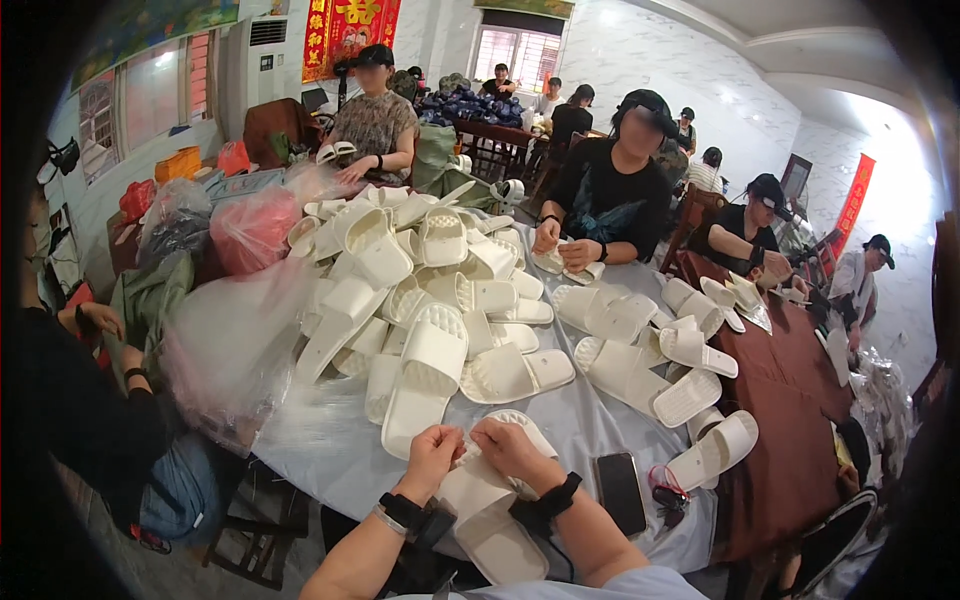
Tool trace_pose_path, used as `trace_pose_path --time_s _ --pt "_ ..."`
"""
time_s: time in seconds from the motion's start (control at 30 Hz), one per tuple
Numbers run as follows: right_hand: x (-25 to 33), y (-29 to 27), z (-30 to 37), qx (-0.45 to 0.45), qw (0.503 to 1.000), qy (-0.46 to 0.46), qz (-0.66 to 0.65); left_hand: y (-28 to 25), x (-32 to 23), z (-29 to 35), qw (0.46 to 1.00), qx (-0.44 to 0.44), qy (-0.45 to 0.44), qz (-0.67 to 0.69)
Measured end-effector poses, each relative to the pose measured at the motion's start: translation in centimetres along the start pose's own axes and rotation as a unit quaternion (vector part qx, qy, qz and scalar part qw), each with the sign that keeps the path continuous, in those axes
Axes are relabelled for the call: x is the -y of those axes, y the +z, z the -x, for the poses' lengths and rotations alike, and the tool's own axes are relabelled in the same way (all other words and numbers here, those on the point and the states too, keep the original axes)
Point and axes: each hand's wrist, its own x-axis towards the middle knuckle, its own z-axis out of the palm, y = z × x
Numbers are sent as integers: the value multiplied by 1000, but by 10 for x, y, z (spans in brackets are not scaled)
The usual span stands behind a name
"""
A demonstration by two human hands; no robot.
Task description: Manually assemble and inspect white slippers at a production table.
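We see the left hand [434, 460] and the right hand [512, 455] nearly meeting, fingers curled inward, thumbs and fingertips drawn together; we cannot tell whether anything small is pinched between them. Directly beneath lies a cream slide sandal [495, 535], its toe end toward the wearer, with a second cream slide [533, 432] partly hidden behind the right hand. To the right, we note a dark-screened smartphone [621, 494] and, just beside it, a red cord loop [667, 480]. Beyond the hands, a heap of cream slides [440, 240] covers much of the grey-sheeted table [330, 465], flanked at left by a clear plastic bag [230, 345]. Across the table, a co-worker in black [612, 190] handles another slide.
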Motion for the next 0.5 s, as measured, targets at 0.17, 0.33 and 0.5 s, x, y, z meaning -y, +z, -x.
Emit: trace_pose_path --time_s 0.17,0.33,0.5 --pt "-2 6 6 -15 1000 -4 -27 -11 4 3 1000 11 17 15" --pt "1 2 7 -1 1000 11 -10 -3 4 5 999 -27 -17 17" --pt "-8 3 3 1 999 2 -37 -7 4 -3 998 -41 14 53"
